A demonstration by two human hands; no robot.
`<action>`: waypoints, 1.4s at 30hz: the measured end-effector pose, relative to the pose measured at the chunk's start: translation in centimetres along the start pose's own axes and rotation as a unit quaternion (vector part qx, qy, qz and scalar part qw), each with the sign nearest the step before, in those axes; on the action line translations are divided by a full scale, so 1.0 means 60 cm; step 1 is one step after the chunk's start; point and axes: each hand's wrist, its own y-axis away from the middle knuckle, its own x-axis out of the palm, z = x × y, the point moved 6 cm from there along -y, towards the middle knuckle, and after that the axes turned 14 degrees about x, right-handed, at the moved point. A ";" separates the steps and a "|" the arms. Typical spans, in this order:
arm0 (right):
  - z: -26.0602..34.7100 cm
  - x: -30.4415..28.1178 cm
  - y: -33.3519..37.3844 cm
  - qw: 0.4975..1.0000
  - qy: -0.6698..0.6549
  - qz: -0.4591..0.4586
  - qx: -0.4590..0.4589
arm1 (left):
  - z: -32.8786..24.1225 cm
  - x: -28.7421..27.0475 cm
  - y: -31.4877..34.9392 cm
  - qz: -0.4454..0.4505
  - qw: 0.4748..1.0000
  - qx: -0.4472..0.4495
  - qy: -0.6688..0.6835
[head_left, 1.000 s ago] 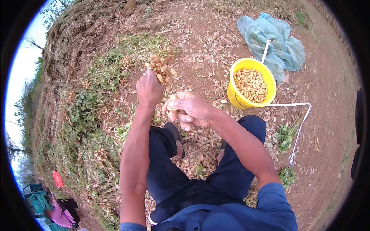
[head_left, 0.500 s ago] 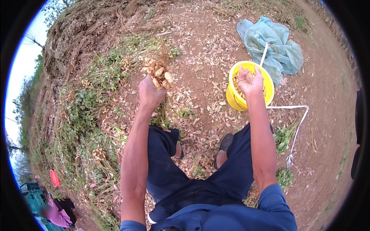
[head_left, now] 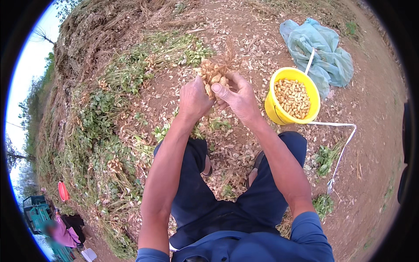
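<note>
L hand (head_left: 194, 99) clamped on peanut clump (head_left: 214, 78), R hand (head_left: 243, 103) at its edge, grip unclear, gap to bkt rim (head_left: 272, 93).

A person's two bare hands meet close together, knuckles at nearly the same height. The left hand (head_left: 195, 99) is curled into a fist, its back turned up and its fingertips hidden. Just to its right, the right hand (head_left: 241, 101) reaches toward it, thumb (head_left: 223, 92) stretched out toward the left fist and index finger arched beyond the thumb; the other fingers are partly hidden. Below the hands, the left forearm (head_left: 163, 170) and right forearm (head_left: 279, 157) spread apart toward the elbows.
</note>
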 end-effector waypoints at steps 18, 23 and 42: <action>-0.023 0.005 -0.039 0.987 0.088 -0.116 -0.063 | 0.000 0.005 -0.009 0.022 0.996 -0.073 -0.051; -0.021 0.015 -0.054 0.996 0.067 -0.044 -0.046 | 0.003 -0.008 0.000 0.019 0.995 -0.090 -0.044; -0.031 0.051 -0.051 0.988 -0.028 0.154 0.011 | 0.042 -0.020 0.030 0.081 0.965 -0.053 0.246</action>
